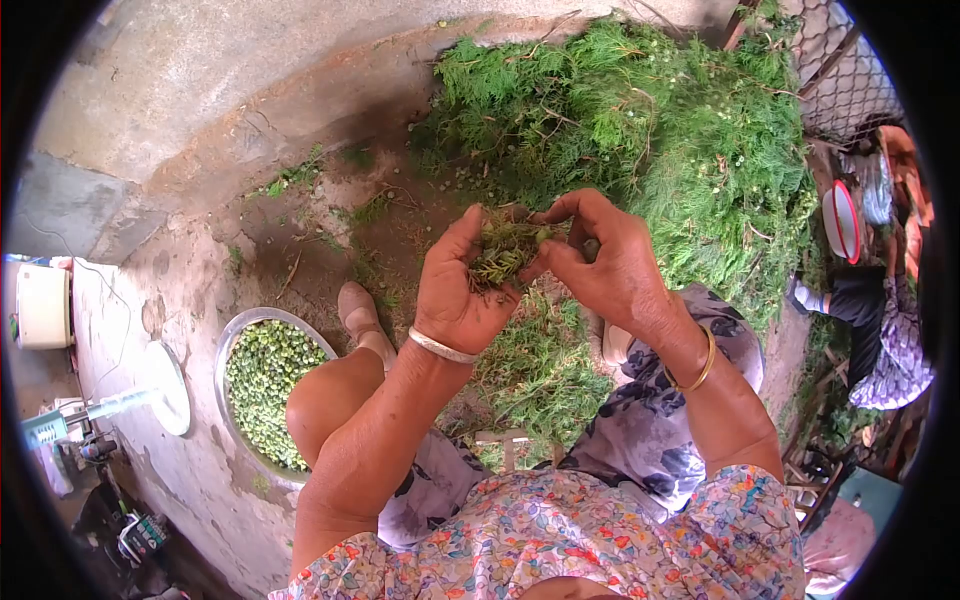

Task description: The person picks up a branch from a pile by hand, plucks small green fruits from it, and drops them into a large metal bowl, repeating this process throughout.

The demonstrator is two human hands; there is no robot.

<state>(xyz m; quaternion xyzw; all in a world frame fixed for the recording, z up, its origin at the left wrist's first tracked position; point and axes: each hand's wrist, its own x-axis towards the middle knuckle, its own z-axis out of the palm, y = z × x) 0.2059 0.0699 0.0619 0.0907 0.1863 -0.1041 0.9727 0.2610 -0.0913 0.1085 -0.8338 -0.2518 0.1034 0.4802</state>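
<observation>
My left hand (462, 290), palm up and cupped, holds a small clump of green and brownish conifer sprigs (500, 250). My right hand (605, 255) meets it from the right, thumb and forefinger pinched at the clump's edge by a small round green cone (544, 236). Whether the cone is loose or still on a stem is too small to tell. To the left, on the ground, stands a metal basin (221, 385) filled with small green cones (265, 390). Loose sprigs (535, 375) lie on the ground below my hands, between my legs.
A large heap of feathery green conifer branches (700, 150) lies ahead and to the right. Another person (868, 330) sits at the far right, near a red-rimmed white basin (842, 222). A standing fan (167, 388) is on the left. A wall (250, 70) rises at the back.
</observation>
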